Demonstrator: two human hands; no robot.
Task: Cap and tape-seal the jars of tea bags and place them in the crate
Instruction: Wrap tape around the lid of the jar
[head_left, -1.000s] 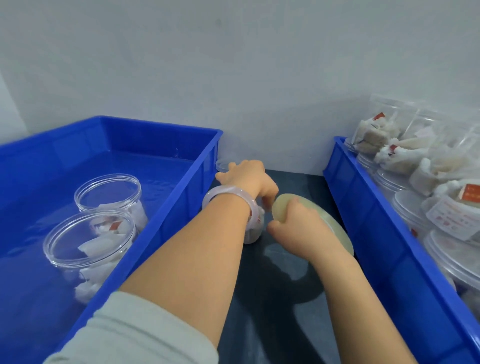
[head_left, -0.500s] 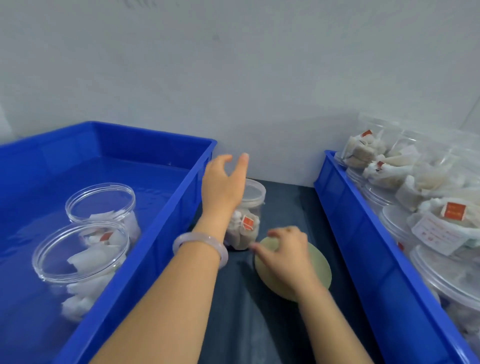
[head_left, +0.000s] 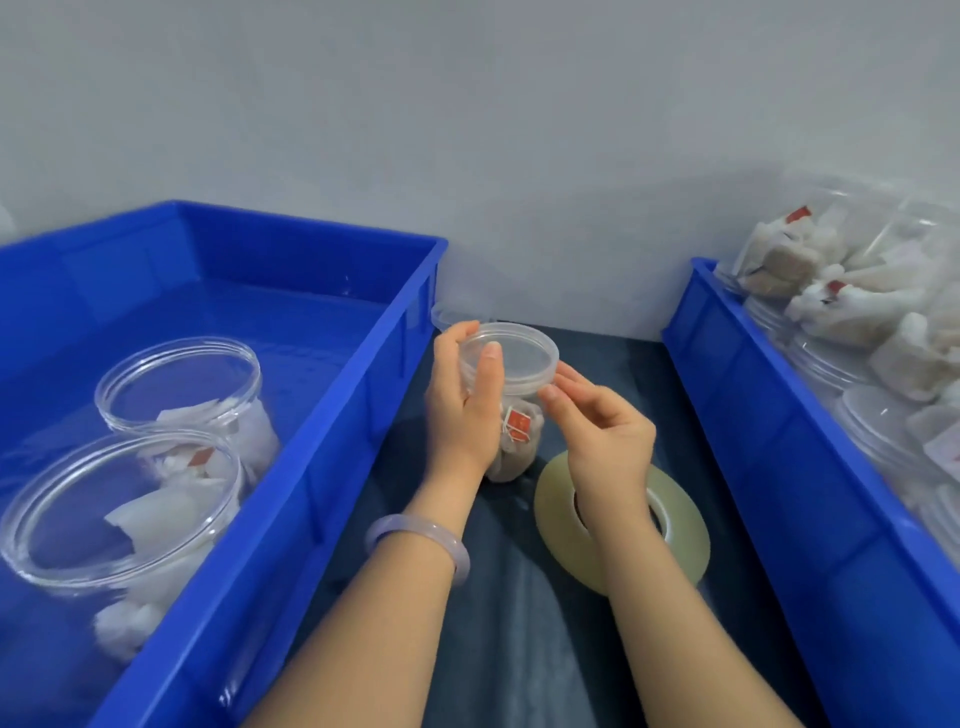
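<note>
Now | left hand (head_left: 462, 400) grips jar (head_left: 519, 452) | right hand (head_left: 602, 441) fingers (head_left: 560, 388) pinch lid (head_left: 511, 347) rim | red tag (head_left: 518, 419) writing unreadable

Even soft light, slight blur, wide-angle edges.

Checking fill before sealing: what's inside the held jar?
Tea bags with red tags show through the clear jar, under its cap. The left hand covers the jar's left side; count unclear.

Glossy plastic crate (head_left: 291, 467) — clear jar (head_left: 511, 374)
</note>
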